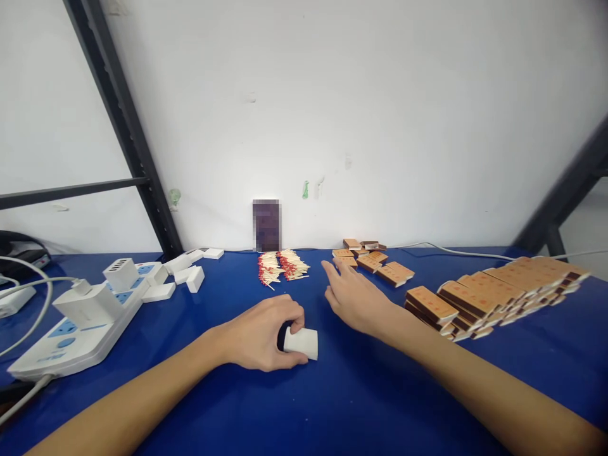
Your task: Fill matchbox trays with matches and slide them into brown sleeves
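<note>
Near the middle of the blue table, my left hand grips a small white box between thumb and fingers. My right hand is to the right and farther back, with its fingers apart and nothing in them. Just beyond and left of its fingertips lie two piles of red-tipped matches. Behind that hand is a loose group of small brown patterned boxes. A long stacked row of similar brown boxes stands to the right, beyond my right forearm.
White power strip with plugged-in adapters and cables at the left. Several small white boxes lie beside it. A blurred dark rectangle stands against the wall behind the matches. Black metal frame posts rise at both sides.
</note>
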Demonstrator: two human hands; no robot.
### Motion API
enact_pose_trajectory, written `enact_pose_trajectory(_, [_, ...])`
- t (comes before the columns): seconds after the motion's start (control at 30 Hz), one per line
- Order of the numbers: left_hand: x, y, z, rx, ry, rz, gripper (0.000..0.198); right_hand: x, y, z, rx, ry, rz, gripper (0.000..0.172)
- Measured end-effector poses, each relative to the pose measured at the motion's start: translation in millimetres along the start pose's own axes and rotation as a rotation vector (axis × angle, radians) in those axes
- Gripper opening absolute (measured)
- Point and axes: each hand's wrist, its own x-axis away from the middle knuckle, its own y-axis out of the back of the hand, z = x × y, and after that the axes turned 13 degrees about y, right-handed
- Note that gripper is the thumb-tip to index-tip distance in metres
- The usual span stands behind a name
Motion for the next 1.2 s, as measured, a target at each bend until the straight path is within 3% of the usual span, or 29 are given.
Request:
enact_pose_trajectory(0.1, [-1, 5.2, 4, -0.010, 0.003, -0.012, 0.031, -22, -21, -23, -0.006, -0.122, 0.015, 0.055])
enact_pose_trajectory(0.2, [-6, 9.0, 16, 0.018, 0.033, -0.100, 0.019, -29, -27, -32, -0.012, -0.150, 0.009, 0.051])
enact_pose_trajectory(0.37, [-16, 13.5, 51, -0.152, 0.181, -0.320, 0.013, -11, -21, -13, 0.013, -0.005, -0.021, 0.037])
enact_pose_trajectory(0.47, [-16, 17.3, 69, -0.251, 0.242, -0.339, 0.018, 1, -18, -3, 0.060, 0.078, -0.074, 0.038])
enact_pose_trajectory(0.57, [-15, 19.0, 76, -0.280, 0.274, -0.317, 0.022, 8, -16, 0, 0.024, 0.267, -0.197, 0.040])
enact_pose_trajectory(0.67, [-17, 17.8, 75, -0.272, 0.263, -0.313, 0.024, 16, -16, 1, -0.324, 0.407, -0.358, 0.028])
enact_pose_trajectory(0.8, [-22, 15.6, 77, -0.269, 0.249, -0.303, 0.021, 29, -18, 7, -0.821, 0.342, -0.466, 0.015])
enact_pose_trajectory(0.93, [-25, 16.3, 81, -0.259, 0.232, -0.262, 0.018, 38, -16, 14, -0.863, 0.450, -0.361, 0.014])
enact_pose_trajectory(1.03, [-25, 18.8, 71, -0.250, 0.181, -0.265, 0.019, 38, -12, 16, -0.804, 0.461, -0.318, 0.011])
enact_pose_trajectory(1.13, [-20, 18.7, 46, -0.127, 0.135, -0.248, 0.018, 38, -9, 16, -0.743, 0.384, -0.300, 0.033])
enact_pose_trajectory(1.2, [-15, 15.4, 25, -0.015, 0.109, -0.157, 0.011, 38, -8, 15, -0.734, 0.380, -0.242, 0.047])
